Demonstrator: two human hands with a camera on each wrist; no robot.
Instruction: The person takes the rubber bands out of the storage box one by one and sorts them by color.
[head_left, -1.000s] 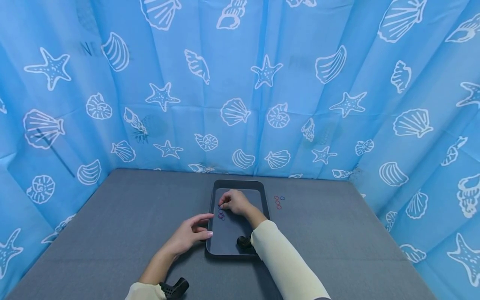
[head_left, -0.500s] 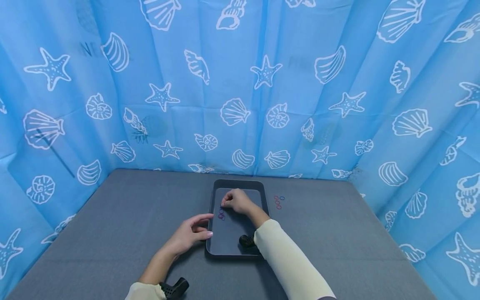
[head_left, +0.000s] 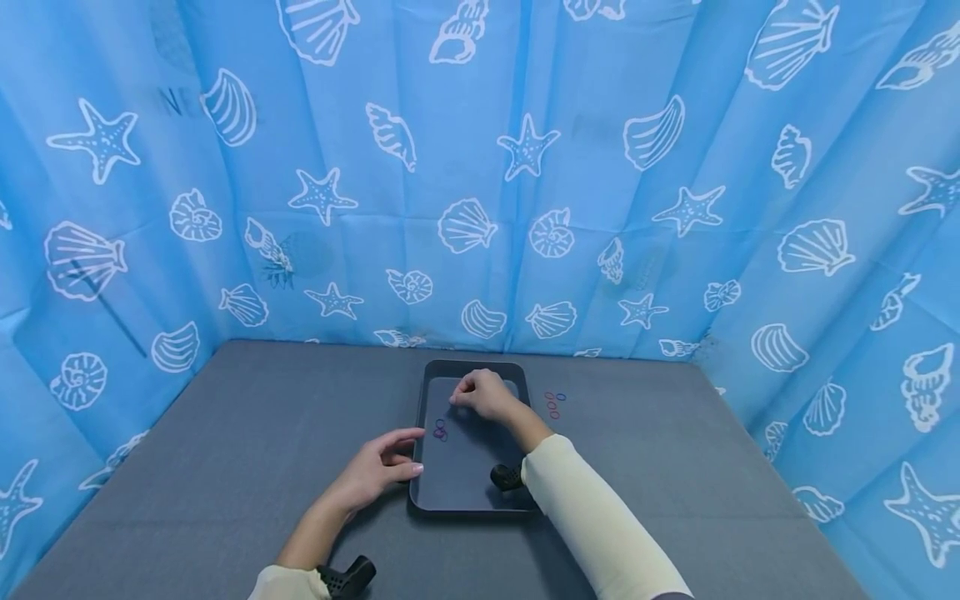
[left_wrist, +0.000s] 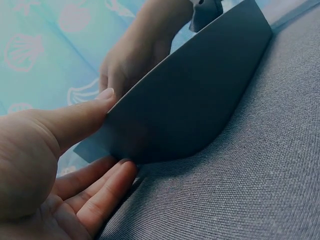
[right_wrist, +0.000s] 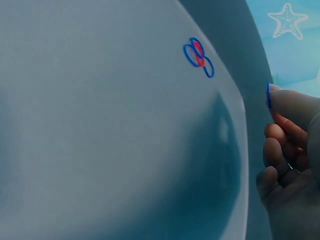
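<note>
A dark grey rectangular tray [head_left: 457, 487] lies on the table. My left hand [head_left: 375, 467] touches its left side; in the left wrist view the thumb [left_wrist: 90, 115] lies at the rim and the fingers [left_wrist: 107, 197] lie low against the outer wall. My right hand [head_left: 491, 396] is over the far half of the tray. Between its thumb and fingertips it pinches a thin blue ring [right_wrist: 269, 95], seen edge-on in the right wrist view. Below and left of it, a small cluster of thin blue and red rings [head_left: 440, 430] lies overlapping on the tray floor.
Right of the tray, several thin red rings [head_left: 552, 406] and a blue ring [head_left: 561, 397] lie on the grey table [head_left: 645, 483]. A blue curtain [head_left: 480, 167] with white shell prints hangs behind the table and along its sides.
My right hand has moved right and slightly away from the ring cluster, with the blue ring pinched in its fingertips. My left hand has stayed at the tray's side.
</note>
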